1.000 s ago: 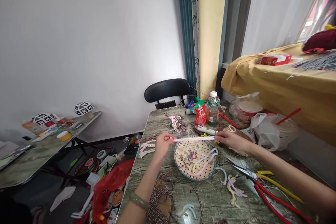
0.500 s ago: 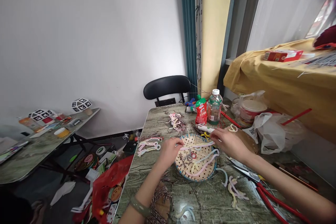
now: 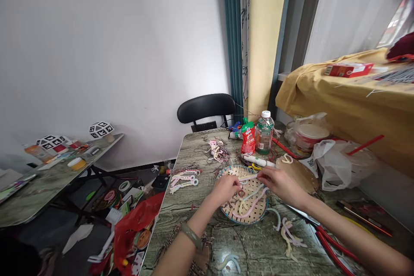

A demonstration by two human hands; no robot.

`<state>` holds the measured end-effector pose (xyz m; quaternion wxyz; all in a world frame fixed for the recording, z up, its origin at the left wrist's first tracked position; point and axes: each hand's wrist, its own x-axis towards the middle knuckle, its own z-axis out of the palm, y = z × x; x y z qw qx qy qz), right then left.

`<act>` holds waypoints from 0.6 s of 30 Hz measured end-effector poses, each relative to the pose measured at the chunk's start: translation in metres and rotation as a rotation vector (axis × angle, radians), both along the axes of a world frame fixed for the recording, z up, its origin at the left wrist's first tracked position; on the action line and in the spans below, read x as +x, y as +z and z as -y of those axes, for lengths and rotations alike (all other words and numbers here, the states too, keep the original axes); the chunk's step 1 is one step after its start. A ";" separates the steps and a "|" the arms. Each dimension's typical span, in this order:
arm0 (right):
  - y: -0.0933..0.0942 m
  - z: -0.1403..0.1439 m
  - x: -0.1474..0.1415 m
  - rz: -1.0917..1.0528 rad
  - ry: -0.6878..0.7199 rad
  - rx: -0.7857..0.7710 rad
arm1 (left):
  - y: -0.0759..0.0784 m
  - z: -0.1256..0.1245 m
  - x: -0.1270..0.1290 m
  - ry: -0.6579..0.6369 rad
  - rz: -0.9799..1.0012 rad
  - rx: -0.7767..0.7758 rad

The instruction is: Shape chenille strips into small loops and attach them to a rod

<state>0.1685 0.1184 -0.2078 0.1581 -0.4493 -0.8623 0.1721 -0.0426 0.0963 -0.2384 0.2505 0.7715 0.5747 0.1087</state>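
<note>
Pink strip [image 3: 248, 177] above basket [image 3: 226, 214], pinched between left hand [image 3: 226, 189] grip and right hand [image 3: 280, 182] grip.

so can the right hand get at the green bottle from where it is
Probably yes. The right hand is over the basket, pinching a pink strip, and the green bottle stands upright just beyond it. Only small clutter lies between, though the fingers are occupied.

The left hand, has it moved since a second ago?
Yes. The left hand has come in from outside the woven basket's left rim to over its middle, close to the right hand.
</note>
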 end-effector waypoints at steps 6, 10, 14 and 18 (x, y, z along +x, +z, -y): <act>0.002 0.009 0.031 -0.069 -0.063 -0.036 | 0.023 -0.004 -0.012 0.038 0.143 0.044; -0.006 0.016 0.055 -0.100 -0.093 -0.085 | 0.037 0.000 -0.023 0.074 0.213 0.067; -0.010 0.024 0.086 -0.113 -0.155 -0.112 | 0.045 0.006 -0.033 0.115 0.263 0.084; -0.014 0.042 0.116 -0.103 -0.269 -0.108 | 0.050 0.017 -0.041 0.214 0.285 0.117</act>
